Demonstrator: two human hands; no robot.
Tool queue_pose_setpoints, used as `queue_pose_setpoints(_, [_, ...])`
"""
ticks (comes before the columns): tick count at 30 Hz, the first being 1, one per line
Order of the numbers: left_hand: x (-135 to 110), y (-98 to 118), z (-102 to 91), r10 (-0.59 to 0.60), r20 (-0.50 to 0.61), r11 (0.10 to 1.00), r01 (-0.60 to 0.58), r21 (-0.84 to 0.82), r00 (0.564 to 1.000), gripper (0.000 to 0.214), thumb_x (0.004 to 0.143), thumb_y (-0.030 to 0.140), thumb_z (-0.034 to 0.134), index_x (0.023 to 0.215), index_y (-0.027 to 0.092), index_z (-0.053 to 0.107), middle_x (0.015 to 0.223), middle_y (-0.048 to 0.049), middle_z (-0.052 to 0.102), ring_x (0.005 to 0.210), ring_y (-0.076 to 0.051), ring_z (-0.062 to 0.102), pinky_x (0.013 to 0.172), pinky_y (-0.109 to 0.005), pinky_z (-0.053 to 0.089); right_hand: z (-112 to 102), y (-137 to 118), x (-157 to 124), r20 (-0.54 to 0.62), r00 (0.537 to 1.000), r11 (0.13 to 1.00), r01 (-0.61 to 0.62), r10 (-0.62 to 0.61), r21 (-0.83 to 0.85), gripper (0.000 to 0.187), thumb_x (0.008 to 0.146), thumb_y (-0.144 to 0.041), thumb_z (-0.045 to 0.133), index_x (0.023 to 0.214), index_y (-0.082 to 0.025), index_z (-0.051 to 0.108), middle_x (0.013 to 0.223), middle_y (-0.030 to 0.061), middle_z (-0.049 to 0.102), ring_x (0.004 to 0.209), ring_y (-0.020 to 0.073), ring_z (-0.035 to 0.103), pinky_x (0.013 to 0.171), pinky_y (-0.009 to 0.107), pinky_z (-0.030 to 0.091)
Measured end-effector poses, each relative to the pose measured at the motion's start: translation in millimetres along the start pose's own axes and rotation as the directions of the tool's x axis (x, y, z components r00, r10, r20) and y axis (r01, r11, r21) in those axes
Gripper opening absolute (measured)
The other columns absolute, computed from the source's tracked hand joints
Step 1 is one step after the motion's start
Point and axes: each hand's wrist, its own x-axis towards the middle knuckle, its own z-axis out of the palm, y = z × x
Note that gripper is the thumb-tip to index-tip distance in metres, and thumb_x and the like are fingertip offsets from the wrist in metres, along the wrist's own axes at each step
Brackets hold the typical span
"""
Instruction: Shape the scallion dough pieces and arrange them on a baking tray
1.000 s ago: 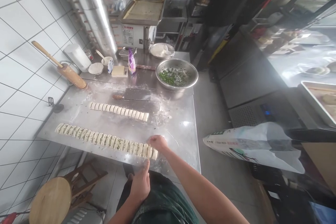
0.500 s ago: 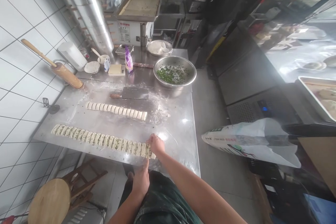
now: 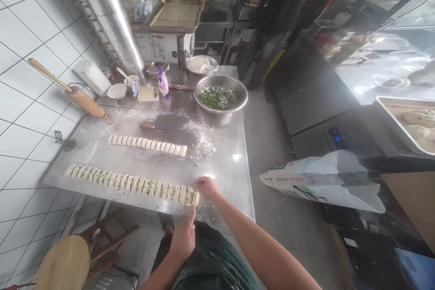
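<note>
A long row of sliced dough rolls with green filling lies along the table's near edge. Over its right end my right hand is closed, fingers pinched on the far end of what looks like a thin stick. My left hand is at the near edge, its index finger stretched to the stick's near end and the other fingers curled. The stick lies across the last dough piece. Behind is a shorter row of plain dough pieces, and beyond it a cleaver lies flat.
A steel bowl of chopped greens stands at the back right. A rolling pin leans on the tiled wall. Farther back are a purple packet, a scale and a flour bowl. A wooden stool stands below left; a person stands beyond.
My right hand has shifted slightly right, to just past the row's end, and the thin stick shows more clearly over the last piece. The view has moved a little.
</note>
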Motion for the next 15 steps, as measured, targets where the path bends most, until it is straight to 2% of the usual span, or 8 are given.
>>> queue_pose_setpoints(5, [4.7,-0.1,8.8,-0.005,-0.001,0.999,0.005,0.031,1.000,0.065,0.102,0.018,0.033,0.166,0.024,0.027,0.154,-0.0112,0.060,0.133,-0.029,0.064,0.110,-0.044,0.055,5.5,4.2,1.8,-0.008,1.000,1.000,-0.012,0.012,0.012,0.024,0.098,-0.040,0.069,0.094,-0.016,0.070,0.090,0.0010,0.071,0.078,0.0155,0.066,0.075,0.034,0.059])
queue_pose_setpoints(10, [9.0,-5.3,19.1,-0.050,0.010,0.988,0.048,0.148,0.999,0.066,0.102,0.015,0.036,0.167,0.025,0.026,0.146,-0.0137,0.066,0.118,-0.029,0.072,0.097,-0.040,0.060,7.0,12.0,1.4,-0.021,1.000,0.999,0.006,-0.005,0.032,0.024,0.099,-0.040,0.067,0.096,-0.017,0.070,0.092,0.0015,0.071,0.080,0.0159,0.067,0.076,0.034,0.058])
queue_pose_setpoints(15, [13.1,-11.5,26.5,-0.062,0.035,0.978,0.054,0.200,0.997,0.067,0.101,0.011,0.032,0.166,0.023,0.026,0.143,-0.0147,0.068,0.115,-0.029,0.072,0.096,-0.041,0.059,9.2,17.6,-1.4,-0.086,0.996,1.000,0.005,-0.004,0.016,0.021,0.098,-0.038,0.067,0.099,-0.018,0.068,0.093,0.0015,0.070,0.080,0.0162,0.064,0.076,0.033,0.055])
